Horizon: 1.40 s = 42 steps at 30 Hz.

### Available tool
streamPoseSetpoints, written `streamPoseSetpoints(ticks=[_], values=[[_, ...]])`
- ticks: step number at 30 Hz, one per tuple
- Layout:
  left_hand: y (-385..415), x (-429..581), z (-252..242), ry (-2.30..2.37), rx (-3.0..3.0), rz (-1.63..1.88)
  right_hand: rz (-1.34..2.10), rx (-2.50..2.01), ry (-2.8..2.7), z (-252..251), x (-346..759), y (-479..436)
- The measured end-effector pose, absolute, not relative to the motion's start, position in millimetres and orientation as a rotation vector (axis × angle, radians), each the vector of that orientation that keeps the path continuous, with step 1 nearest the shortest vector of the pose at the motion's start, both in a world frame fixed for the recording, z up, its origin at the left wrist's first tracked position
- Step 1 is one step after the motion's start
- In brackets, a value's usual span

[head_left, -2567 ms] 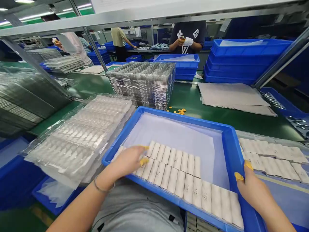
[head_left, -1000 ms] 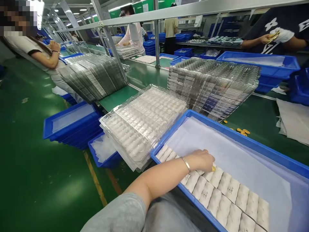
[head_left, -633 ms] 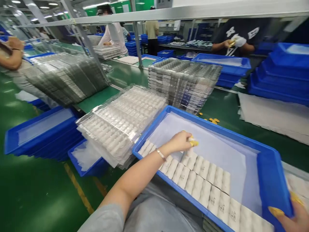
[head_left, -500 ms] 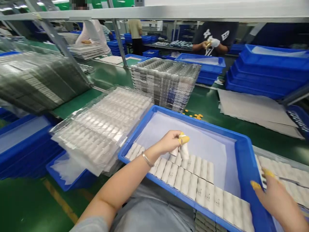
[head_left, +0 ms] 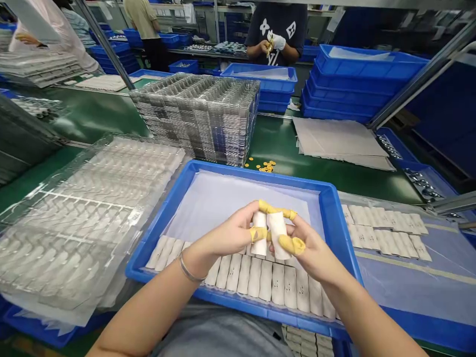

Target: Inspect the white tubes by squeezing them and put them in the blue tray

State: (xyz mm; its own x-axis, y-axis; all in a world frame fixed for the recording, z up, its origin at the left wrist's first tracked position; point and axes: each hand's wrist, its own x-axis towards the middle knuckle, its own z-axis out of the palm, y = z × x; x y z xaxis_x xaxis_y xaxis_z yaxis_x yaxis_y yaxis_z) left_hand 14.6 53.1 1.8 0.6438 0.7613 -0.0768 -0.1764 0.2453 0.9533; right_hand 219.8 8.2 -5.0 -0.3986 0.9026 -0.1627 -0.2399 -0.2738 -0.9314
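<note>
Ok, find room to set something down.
Inside the blue tray, pale liner shows bare between white packets and the far rim; beyond, green tabletop between yellow bits and grey sheets. The tray's near side is crowded with packets.

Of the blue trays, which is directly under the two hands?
The central tray, holding rows of white packets: the left hand and right hand are above it; other trays sit behind, aside or lower.

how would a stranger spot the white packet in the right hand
Find the blue tray with packet rows along its near side. Above it, the left hand and right hand each hold one. Yours is the right hand's white packet, slanting more than its neighbour.
</note>
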Motion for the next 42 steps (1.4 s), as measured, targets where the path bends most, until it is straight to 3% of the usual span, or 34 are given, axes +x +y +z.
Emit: streamPoseSetpoints(ticks=[5, 14, 26, 42], values=[[58, 11, -14, 0.513, 0.92, 0.764, 1.893, -0.877, -0.706, -5, 233, 9], [58, 23, -34, 0.631, 0.644, 0.938, 1.744, -1.07, -0.545, -16, 234, 16], [69, 25, -57, 0.435, 0.436, 0.767, 1.63, -1.274, -0.672, -50, 252, 24], [59, 17, -41, 0.443, 0.619, 0.707, 1.791, -1.014, -0.766, -18, 235, 14]])
